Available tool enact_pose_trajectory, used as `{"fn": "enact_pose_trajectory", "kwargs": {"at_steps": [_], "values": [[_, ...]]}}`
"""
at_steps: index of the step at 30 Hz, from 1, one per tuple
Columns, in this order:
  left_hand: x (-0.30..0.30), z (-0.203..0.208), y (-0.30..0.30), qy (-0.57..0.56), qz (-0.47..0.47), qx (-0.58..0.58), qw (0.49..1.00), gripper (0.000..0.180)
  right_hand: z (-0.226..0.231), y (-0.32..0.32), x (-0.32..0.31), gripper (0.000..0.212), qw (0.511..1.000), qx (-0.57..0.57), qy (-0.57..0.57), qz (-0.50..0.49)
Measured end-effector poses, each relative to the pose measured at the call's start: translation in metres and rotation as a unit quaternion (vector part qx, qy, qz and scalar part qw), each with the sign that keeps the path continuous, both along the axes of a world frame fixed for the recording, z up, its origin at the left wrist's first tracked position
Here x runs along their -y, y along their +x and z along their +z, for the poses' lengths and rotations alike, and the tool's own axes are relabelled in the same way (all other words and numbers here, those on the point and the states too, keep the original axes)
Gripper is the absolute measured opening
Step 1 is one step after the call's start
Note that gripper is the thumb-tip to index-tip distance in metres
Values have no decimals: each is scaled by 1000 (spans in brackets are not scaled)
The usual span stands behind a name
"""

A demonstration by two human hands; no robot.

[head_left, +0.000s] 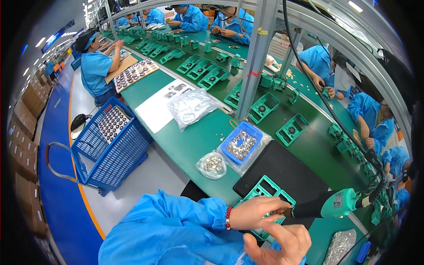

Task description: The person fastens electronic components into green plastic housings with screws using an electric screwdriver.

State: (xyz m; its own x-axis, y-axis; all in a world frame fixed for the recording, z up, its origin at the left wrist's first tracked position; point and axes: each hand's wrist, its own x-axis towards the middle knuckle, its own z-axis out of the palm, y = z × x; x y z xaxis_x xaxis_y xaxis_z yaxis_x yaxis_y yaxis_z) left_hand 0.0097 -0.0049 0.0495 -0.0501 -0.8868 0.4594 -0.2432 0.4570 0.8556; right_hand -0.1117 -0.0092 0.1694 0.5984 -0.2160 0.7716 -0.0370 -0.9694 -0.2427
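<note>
On the black mat, a green plastic housing (pixel 266 182) lies partly hidden under my hands. My left hand (pixel 254 213), with a red bead bracelet at the wrist, reaches over it with its fingers closed at the tip of an electric screwdriver (pixel 338 204). Whether they pinch the tip or a small part there is hidden. The black and green screwdriver points left, its cable trailing off to the right. Just below, my right hand (pixel 285 243) has its thumb and index finger apart, holding nothing that I can see.
A blue tray (pixel 240 143) of small metal parts and a bag of similar parts (pixel 212 164) stand beside the black mat (pixel 282 170). Green housings (pixel 292 129) line the conveyor beyond. A metal post (pixel 257 66) rises ahead. A blue basket (pixel 112 150) stands left; co-workers sit around.
</note>
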Motion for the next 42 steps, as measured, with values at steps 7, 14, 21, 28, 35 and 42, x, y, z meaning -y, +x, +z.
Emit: {"fn": "enact_pose_trajectory", "kwargs": {"at_steps": [7, 14, 21, 28, 35, 42], "values": [[6, -4, -2, 2, -18, 43, 999, 34, 2, 9, 12, 98, 998, 49, -11, 34], [9, 4, -4, -19, 0, 55, 998, 34, 9, -1, 29, 43, 987, 94, -114, 63], [9, 7, -5, -56, 29, 52, 997, 35, -32, -42, 57, 56, 890, 335, -208, -230], [14, 18, -8, -73, 10, 27, 997, 38, -24, -35, 46, 100, 882, 224, 414, -32], [10, 32, -7, -40, -20, -6, 999, 12, -21, -29, 48, 77, 882, 196, 427, 30], [7, 29, -4, -67, -7, 26, 997, 11, -19, -19, 47, 74, 884, 183, 424, 77]]}}
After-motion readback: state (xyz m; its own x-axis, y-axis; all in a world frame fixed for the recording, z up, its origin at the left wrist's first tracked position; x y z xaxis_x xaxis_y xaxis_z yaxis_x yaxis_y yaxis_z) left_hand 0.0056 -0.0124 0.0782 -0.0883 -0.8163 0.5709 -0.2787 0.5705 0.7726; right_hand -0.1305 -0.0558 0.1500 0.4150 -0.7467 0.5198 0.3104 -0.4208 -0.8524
